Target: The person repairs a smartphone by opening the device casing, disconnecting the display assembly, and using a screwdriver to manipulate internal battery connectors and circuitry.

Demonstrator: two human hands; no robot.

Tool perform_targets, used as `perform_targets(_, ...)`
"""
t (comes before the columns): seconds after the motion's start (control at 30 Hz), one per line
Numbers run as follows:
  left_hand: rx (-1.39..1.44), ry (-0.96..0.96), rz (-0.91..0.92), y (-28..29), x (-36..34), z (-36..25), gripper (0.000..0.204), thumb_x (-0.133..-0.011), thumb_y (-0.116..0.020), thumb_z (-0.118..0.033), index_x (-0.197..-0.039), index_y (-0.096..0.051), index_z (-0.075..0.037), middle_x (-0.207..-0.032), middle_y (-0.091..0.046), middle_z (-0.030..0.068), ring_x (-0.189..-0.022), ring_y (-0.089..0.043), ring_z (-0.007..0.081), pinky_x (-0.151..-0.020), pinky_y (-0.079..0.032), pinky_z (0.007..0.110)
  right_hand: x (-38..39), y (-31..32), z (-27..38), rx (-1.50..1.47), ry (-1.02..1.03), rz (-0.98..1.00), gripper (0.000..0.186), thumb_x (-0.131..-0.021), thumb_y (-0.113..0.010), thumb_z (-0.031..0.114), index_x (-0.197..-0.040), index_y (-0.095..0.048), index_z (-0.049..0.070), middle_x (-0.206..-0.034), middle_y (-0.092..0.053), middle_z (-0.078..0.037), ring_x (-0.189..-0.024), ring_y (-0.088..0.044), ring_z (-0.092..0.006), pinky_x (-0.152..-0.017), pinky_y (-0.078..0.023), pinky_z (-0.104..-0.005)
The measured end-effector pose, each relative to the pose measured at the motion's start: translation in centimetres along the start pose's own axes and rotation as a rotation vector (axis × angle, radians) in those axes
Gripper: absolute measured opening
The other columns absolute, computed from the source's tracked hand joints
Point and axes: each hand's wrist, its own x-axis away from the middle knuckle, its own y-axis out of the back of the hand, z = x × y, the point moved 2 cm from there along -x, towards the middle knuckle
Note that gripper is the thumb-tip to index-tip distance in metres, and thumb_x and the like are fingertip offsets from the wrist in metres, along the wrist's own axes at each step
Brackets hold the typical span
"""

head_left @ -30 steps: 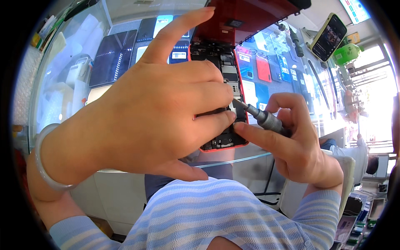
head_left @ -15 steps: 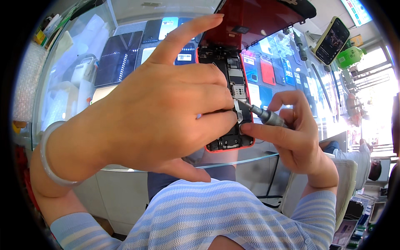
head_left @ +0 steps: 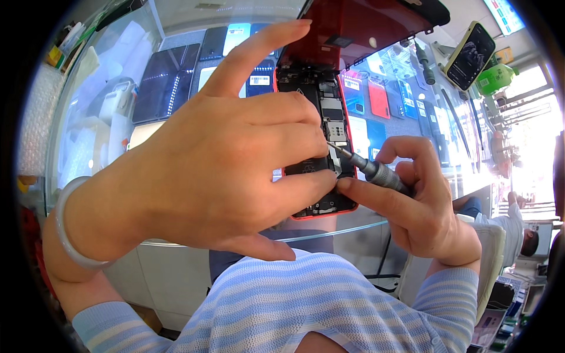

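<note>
**Two hands worked over an opened red phone above a glass display tabletop**

Two hands met at the opened phone (head_left: 318, 147), which sat up in the air in front of the person, its red-edged body upright and its screen panel (head_left: 359, 29) folded back at the top. The left hand (head_left: 223, 165) wrapped round the phone's left side, fingers curled over the exposed innards and the index finger stretched upward. The right hand (head_left: 412, 200) pinched a slim metal screwdriver (head_left: 368, 169) between thumb and fingers, with the tip set on the phone's interior near the middle. A pale bangle (head_left: 67, 229) ringed the left wrist.

Beneath and behind lay the glass tabletop (head_left: 106, 100) of a display case, its curved edge running under the hands. Under the glass stood rows of phone cases and boxes (head_left: 376, 94) in red, blue and dark tones. At the right, a dark phone (head_left: 469, 56) leaned on a stand beside a green object (head_left: 494, 76), and bright daylight flooded that side of the shop. Another person (head_left: 518, 226) sat low at the far right.
</note>
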Motion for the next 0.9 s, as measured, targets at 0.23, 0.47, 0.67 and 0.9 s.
perform_targets(0.23,0.0,0.131,0.169,1.3,-1.1,-1.1,0.054,-0.061,-0.073,-0.055,-0.091,-0.073,-0.011,-0.092,-0.063,0.0039,-0.087,-0.063,0.0212,-0.11,-0.013,0.068,0.0,0.5,-1.8,-0.21,-0.019,-0.103,0.036,-0.077,-0.049,-0.015,-0.101,-0.07,0.001,-0.11,-0.044,-0.015,-0.059,-0.051,-0.0075,-0.056,-0.04,-0.0194)
perform_targets(0.47,0.004,0.035,-0.059,-1.1,1.3,0.3,0.054,-0.063,-0.073,-0.057,-0.088,-0.072,-0.009,-0.092,-0.065,0.0033,-0.088,-0.063,0.0209,-0.11,-0.01,0.069,0.0,-0.1,-0.9,-0.101,-0.083,-0.057,0.037,-0.075,-0.052,-0.018,-0.101,-0.069,0.001,-0.11,-0.044,-0.015,-0.059,-0.052,-0.0071,-0.053,-0.041,-0.0203)
perform_targets(0.67,0.012,-0.005,-0.057,-0.9,0.7,0.5,0.053,-0.063,-0.073,-0.056,-0.084,-0.072,-0.008,-0.09,-0.065,0.0027,-0.088,-0.064,0.0209,-0.11,-0.01,0.069,-0.3,-0.2,-0.7,-0.026,-0.04,-0.052,0.036,-0.074,-0.055,-0.016,-0.1,-0.07,0.003,-0.109,-0.044,-0.016,-0.061,-0.057,-0.0098,-0.05,-0.044,-0.0222)
perform_targets(0.9,-0.021,0.099,0.093,0.6,-0.3,-0.7,0.054,-0.062,-0.073,-0.056,-0.085,-0.072,-0.007,-0.089,-0.065,0.0027,-0.087,-0.064,0.0207,-0.109,-0.011,0.07,-0.4,-0.3,-0.5,0.014,-0.028,-0.066,0.035,-0.075,-0.054,-0.015,-0.099,-0.07,0.004,-0.107,-0.045,-0.015,-0.06,-0.056,-0.0086,-0.049,-0.042,-0.0213)
